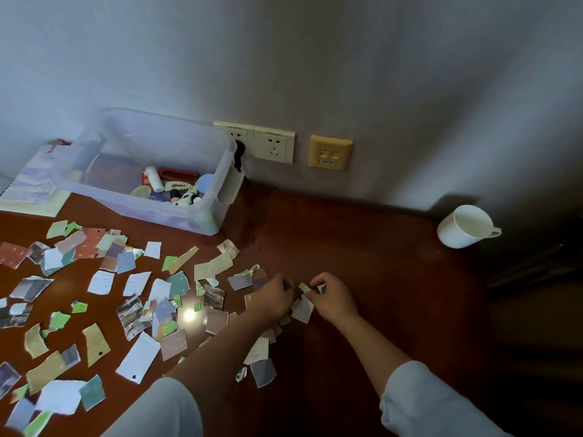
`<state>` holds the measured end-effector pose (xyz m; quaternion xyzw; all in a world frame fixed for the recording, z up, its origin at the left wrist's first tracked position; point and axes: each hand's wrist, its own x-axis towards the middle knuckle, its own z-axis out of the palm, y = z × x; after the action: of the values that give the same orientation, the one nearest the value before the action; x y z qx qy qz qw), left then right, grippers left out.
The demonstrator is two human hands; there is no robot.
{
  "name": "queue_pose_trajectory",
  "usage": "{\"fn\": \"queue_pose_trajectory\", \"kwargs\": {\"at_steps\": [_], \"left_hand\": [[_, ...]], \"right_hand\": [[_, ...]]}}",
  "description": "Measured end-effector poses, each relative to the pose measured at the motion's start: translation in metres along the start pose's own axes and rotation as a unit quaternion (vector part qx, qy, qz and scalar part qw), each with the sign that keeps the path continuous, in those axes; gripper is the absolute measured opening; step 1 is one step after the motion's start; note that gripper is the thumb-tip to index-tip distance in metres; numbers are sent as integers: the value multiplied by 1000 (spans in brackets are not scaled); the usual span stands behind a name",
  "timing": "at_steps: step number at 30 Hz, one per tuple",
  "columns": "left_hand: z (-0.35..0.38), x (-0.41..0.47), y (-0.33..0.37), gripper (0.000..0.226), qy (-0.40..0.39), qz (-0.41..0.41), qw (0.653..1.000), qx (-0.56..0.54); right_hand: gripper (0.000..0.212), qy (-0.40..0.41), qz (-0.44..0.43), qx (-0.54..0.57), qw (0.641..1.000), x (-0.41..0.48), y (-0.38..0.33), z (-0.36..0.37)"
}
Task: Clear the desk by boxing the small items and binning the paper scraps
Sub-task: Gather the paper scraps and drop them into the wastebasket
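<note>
Torn paper scraps (pixel 138 357) in many colours lie strewn over the left and middle of the dark red desk (pixel 362 266). My left hand (pixel 274 296) and my right hand (pixel 332 299) meet at the right end of the scatter, fingers curled. My right hand pinches a small green scrap (pixel 303 287) and a pale scrap (pixel 303 310) hangs below it. My left hand rests curled on scraps beside it; what it grips is hidden. A clear plastic box (pixel 217 197) at the back holds several small items (pixel 176 187).
A white mug (pixel 463 227) stands at the back right near the wall. Wall sockets (pixel 255 141) and a yellow data port (pixel 329 152) sit behind the box, with a black plug. A notebook (pixel 31 184) lies at the far left.
</note>
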<state>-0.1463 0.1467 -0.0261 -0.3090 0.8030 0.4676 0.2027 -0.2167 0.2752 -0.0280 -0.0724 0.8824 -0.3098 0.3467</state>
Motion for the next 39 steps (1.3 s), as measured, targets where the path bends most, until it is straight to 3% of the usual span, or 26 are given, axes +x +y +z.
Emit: {"fn": "queue_pose_trajectory", "kwargs": {"at_steps": [3,7,14,20,26,31,34,37,39], "left_hand": [[2,-7,-6,32,14,20,987,158],[8,-11,-8,57,51,50,972,224],[16,-3,-5,43,57,70,951,296],[21,-4,0,49,71,70,946,309],[25,-3,-6,41,35,72,960,269],[28,-4,-11,32,15,83,966,245],[26,-9,-6,37,9,68,982,174],[21,-15,2,19,5,77,994,74],[18,-20,6,25,6,89,996,16]], "right_hand": [[21,12,-7,-63,998,-1,-3,0],[22,23,-31,-145,989,4,-5,1],[13,-7,3,-124,992,10,-6,-3],[11,0,-13,-120,993,4,-1,3],[28,1,-30,-76,997,-5,4,-3],[23,-16,-23,-8,1000,-8,6,-5],[12,-23,-5,66,998,-13,5,-8],[16,-2,16,170,985,-23,-2,-13],[17,6,36,227,973,-33,-9,-18]]}}
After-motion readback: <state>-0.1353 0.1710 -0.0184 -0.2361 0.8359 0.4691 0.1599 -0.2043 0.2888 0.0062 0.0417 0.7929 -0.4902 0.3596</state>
